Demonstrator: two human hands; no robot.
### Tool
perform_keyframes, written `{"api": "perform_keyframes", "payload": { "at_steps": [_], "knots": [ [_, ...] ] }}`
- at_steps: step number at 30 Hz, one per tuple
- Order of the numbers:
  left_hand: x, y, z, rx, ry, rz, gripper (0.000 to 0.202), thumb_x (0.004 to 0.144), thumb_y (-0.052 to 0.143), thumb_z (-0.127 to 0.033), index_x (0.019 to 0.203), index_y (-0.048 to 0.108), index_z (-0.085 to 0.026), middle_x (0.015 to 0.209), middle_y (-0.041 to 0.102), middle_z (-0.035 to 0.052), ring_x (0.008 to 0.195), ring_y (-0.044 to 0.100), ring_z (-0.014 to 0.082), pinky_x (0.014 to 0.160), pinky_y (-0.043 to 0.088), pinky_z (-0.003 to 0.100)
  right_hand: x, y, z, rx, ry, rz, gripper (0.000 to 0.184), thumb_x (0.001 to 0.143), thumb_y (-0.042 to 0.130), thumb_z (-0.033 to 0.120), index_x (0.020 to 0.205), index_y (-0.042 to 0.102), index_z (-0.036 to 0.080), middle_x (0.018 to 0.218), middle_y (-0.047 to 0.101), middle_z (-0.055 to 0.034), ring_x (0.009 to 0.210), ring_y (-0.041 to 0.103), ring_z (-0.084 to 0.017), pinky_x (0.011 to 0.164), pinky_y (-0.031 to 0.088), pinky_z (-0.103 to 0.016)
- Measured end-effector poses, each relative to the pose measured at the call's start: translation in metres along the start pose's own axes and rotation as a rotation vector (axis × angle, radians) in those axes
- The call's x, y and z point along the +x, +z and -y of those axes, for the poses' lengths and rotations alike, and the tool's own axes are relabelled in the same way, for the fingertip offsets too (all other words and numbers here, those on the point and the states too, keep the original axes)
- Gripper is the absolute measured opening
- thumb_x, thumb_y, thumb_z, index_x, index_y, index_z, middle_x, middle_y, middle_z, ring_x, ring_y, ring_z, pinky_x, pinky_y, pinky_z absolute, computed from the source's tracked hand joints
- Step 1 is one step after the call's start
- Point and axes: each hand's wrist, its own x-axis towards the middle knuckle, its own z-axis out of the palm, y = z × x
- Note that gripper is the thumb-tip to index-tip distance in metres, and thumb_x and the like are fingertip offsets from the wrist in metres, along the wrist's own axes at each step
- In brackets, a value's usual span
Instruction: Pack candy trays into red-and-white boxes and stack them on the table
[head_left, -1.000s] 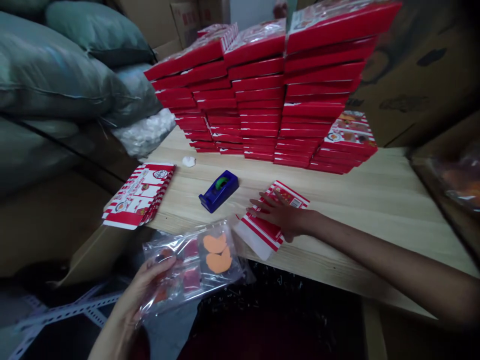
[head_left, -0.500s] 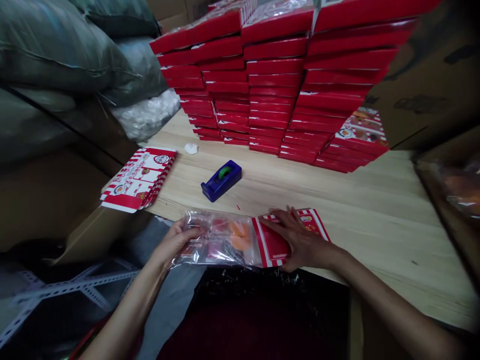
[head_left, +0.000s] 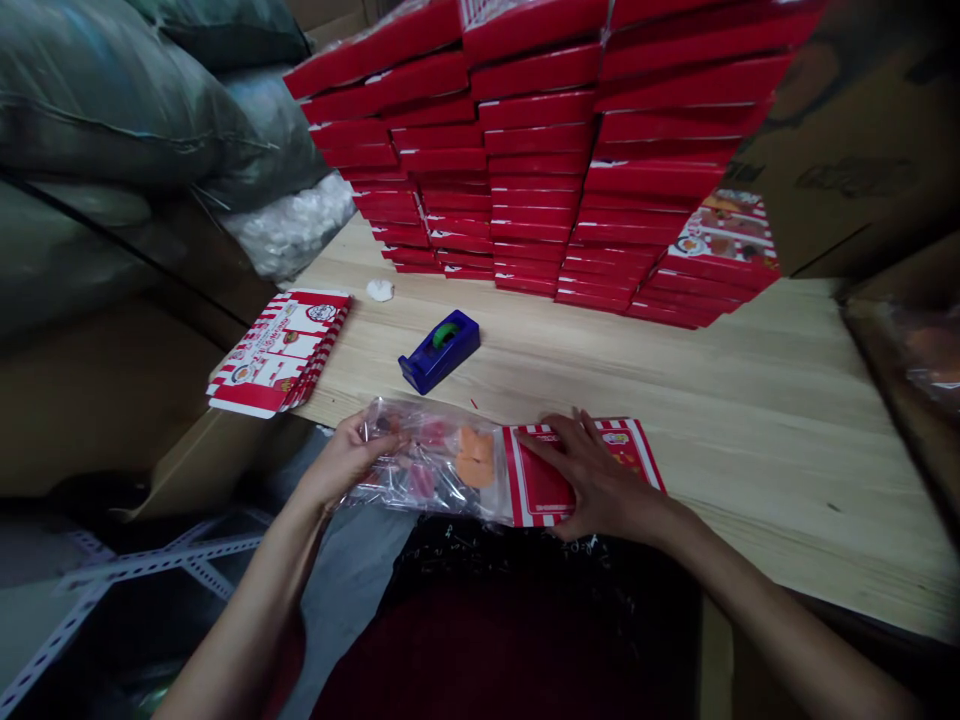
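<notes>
The left hand [head_left: 349,462] grips a clear plastic bag [head_left: 431,462] of orange and red pieces against a red-and-white printed carton [head_left: 541,478] near the table's near edge, while the open right hand [head_left: 600,482] spreads across the carton, pinning it steady on the wooden table [head_left: 720,400].

Grey-green stuffed sacks [head_left: 112,110] are slumping along the upper left, with a translucent bag of white filler [head_left: 296,228] bulging against them. Large brown cardboard cartons [head_left: 847,170] are walling in the right side, their surfaces carrying dark printed marks. A light wood table [head_left: 750,420] is running across the middle of the space. White slotted angle-iron shelving [head_left: 157,565] is showing low on the left, below the table edge. Dim indoor light is falling over everything, leaving deep shadow beneath the table.
</notes>
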Motion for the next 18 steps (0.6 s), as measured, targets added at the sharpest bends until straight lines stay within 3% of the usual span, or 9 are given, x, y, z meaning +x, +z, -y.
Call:
{"api": "perform_keyframes", "payload": {
  "at_steps": [4, 7, 13, 18],
  "knots": [
    [-0.001, -0.010, 0.001, -0.079, -0.070, 0.023, 0.049, 0.056, 0.095, -0.025, 0.095, 0.067, -0.016, 0.078, 0.075, 0.0007, 0.063, 0.072, 0.0179, 0.061, 0.058, 0.025, 0.000, 0.000, 0.000, 0.001, 0.018, 0.026, 0.120, 0.061, 0.086, 0.039, 0.165, 0.028, 0.027, 0.160, 0.038, -0.0176, 0.153, 0.024, -0.050, 0.127, 0.007, -0.068],
    [-0.009, -0.015, 0.007, -0.095, -0.059, -0.049, 0.050, 0.063, 0.093, -0.027, 0.106, 0.068, -0.018, 0.084, 0.077, 0.0021, 0.068, 0.074, 0.0193, 0.064, 0.060, 0.028, 0.000, 0.001, -0.001, -0.004, 0.027, 0.019, 0.119, 0.061, 0.086, 0.039, 0.165, 0.028, 0.027, 0.160, 0.037, -0.0172, 0.153, 0.024, -0.049, 0.128, 0.007, -0.065],
    [-0.032, 0.006, 0.039, -0.089, 0.074, -0.233, 0.048, 0.069, 0.092, -0.034, 0.108, 0.069, -0.018, 0.088, 0.077, 0.0010, 0.070, 0.072, 0.0147, 0.064, 0.058, 0.022, 0.005, 0.005, 0.006, -0.029, 0.115, -0.027, 0.116, 0.061, 0.086, 0.040, 0.163, 0.032, 0.027, 0.158, 0.039, -0.0179, 0.151, 0.028, -0.049, 0.126, 0.014, -0.067],
    [-0.039, 0.007, 0.055, -0.155, 0.010, -0.157, 0.049, 0.069, 0.092, -0.034, 0.109, 0.069, -0.018, 0.092, 0.078, 0.0031, 0.078, 0.075, 0.0192, 0.071, 0.060, 0.028, 0.007, 0.008, 0.013, -0.047, 0.184, -0.092, 0.112, 0.062, 0.087, 0.042, 0.159, 0.035, 0.024, 0.156, 0.037, -0.0225, 0.150, 0.030, -0.049, 0.126, 0.013, -0.067]
  ]
}}
